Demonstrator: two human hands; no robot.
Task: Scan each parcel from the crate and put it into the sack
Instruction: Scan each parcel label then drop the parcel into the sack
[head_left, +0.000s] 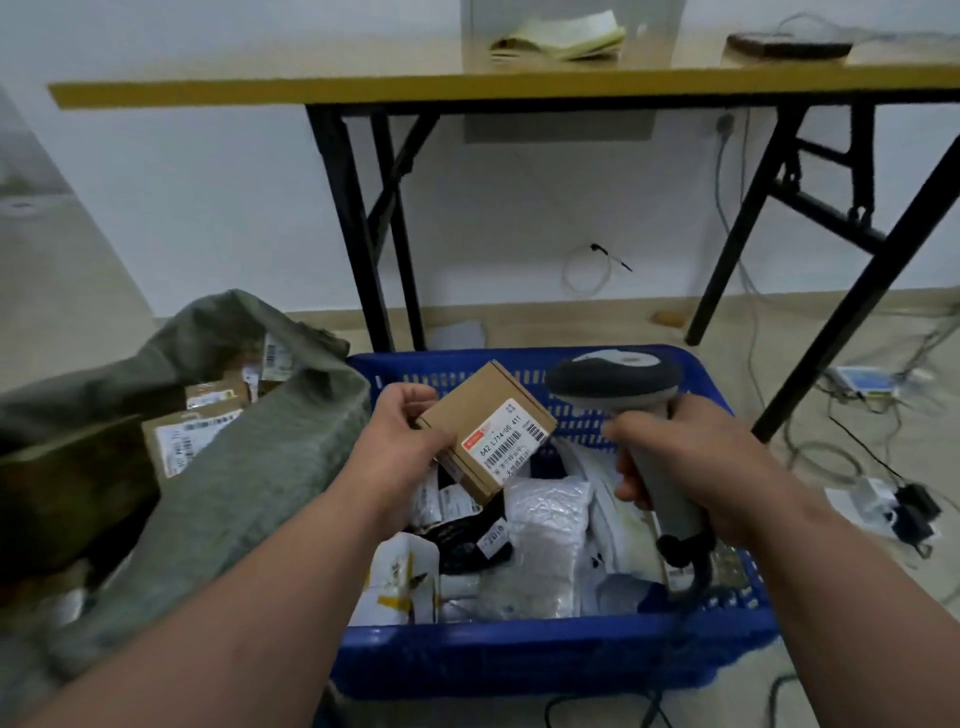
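Gripping a small brown cardboard parcel (485, 431) by its left end, the left hand (402, 436) has its thumb over the top edge and its fingers curled beneath, and it holds the box above the blue crate (545, 654). The right hand (680, 467) is wrapped round the grey handle of a barcode scanner (618, 384), whose dark head sits just right of the parcel and faces left toward it. The parcel is tilted, its long axis running from upper left to lower right, and its white shipping label (506, 441) with barcodes faces up toward the camera at the end nearer the scanner.

To the left of the left hand slumps a grey-green sack (249, 467), its mouth open, with several labelled cardboard boxes (192, 441) visible inside. Beneath both hands the crate holds a jumble of white, clear and black plastic mailers (540, 540). The scanner's dark cable (696, 566) drops from the handle's base over the crate's right side.

Beyond the hands stands a yellow-edged worktop (363, 91) on black folding legs against a white wall, carrying a stack of papers (561, 39). To the right of the right hand, cables and small adapters (904, 509) lie on the beige floor.
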